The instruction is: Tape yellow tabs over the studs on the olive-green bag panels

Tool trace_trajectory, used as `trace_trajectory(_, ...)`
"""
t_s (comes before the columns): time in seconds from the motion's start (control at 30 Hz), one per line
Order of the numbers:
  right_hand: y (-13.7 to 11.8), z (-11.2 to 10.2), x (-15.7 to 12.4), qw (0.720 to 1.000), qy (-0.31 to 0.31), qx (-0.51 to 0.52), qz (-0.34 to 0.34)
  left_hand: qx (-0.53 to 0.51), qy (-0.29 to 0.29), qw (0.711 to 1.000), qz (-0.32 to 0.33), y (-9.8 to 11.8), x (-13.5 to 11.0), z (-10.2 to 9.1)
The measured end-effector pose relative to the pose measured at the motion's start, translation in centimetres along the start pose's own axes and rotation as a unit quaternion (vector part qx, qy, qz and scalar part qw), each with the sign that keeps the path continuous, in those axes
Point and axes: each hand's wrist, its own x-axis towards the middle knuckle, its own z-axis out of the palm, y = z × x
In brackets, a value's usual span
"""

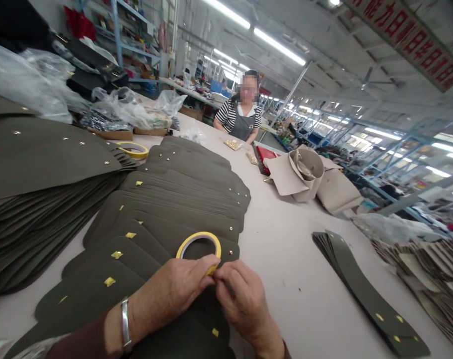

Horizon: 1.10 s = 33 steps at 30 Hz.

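While the left hand (177, 281) pinches a roll of yellow tape (218, 248) between thumb and fingers, the fingertips of the right hand (245, 291) press together at the same near rim; whether a loose end of tape lies between them cannot be told. The roll is tilted up above the dark olive panels (185, 182), toward the table's (275, 249) near edge, presumably to leave its band within reach of both thumbs; the panels lie overlapped in a long fan running back toward the far edge, an arrangement that likely keeps a margin of each one exposed. Small yellow tape pieces (116, 255) sit along the fan's left side; metal studs (231, 229) dot its right.

The roll is a slim ring, bright yellow outside, with a pale inner core and an open centre; its lower part is hidden by the hands. The panels look smooth and matte, with rounded corners; a second roll of yellow tape (138, 154) rests between them and a thick olive stack (54, 154) by the left edge. Narrow olive strips (364, 279), also marked in yellow, lie toward the right edge; a co-worker in striped sleeves (222, 115) is at the far edge.
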Motion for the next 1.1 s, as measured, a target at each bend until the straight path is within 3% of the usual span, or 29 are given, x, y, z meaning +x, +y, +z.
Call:
trace_trajectory(0.2, -0.2, 0.9, -0.4, 0.996, 0.079, -0.047, 0.007, 0.060, -0.003, 0.998, 0.007, 0.2, 0.4, -0.5)
trace_trajectory(0.3, -0.7, 1.1, -0.4, 0.988, 0.081, 0.023, 0.130, 0.074, 0.023, 0.997, 0.025, 0.5, 0.5, -0.4)
trace_trajectory(0.37, -0.4, 1.2, -0.4, 0.952, 0.073, 0.124, 0.270, 0.063, 0.047, 0.996, 0.040, 0.9, 0.5, -0.1)
trace_trajectory(0.43, 0.4, 1.0, -0.3, 0.889, 0.077, 0.230, 0.389, 0.042, 0.059, 0.996, 0.053, 1.2, 0.5, 0.3)
trace_trajectory(0.5, 1.8, 0.6, -0.4, 0.832, 0.095, 0.298, 0.458, 0.052, 0.044, 0.997, 0.041, 1.2, 0.6, 0.6)
trace_trajectory(0.6, 3.8, -0.1, -0.6, 0.795, 0.105, 0.324, 0.501, 0.142, -0.046, 0.988, -0.039, 0.8, 0.8, 0.7)
trace_trajectory(0.7, 4.8, -0.3, -1.0, 0.790, 0.081, 0.322, 0.515, 0.182, -0.145, 0.968, -0.093, 0.4, 0.9, 0.2)
trace_trajectory(0.77, 5.0, -0.1, -1.3, 0.796, 0.062, 0.313, 0.515, 0.171, -0.173, 0.964, -0.104, 0.4, 0.8, 0.0)
trace_trajectory(1.1, 4.0, 0.8, -1.1, 0.863, -0.003, 0.185, 0.471, 0.142, -0.176, 0.968, -0.110, 0.4, 0.5, 0.1)
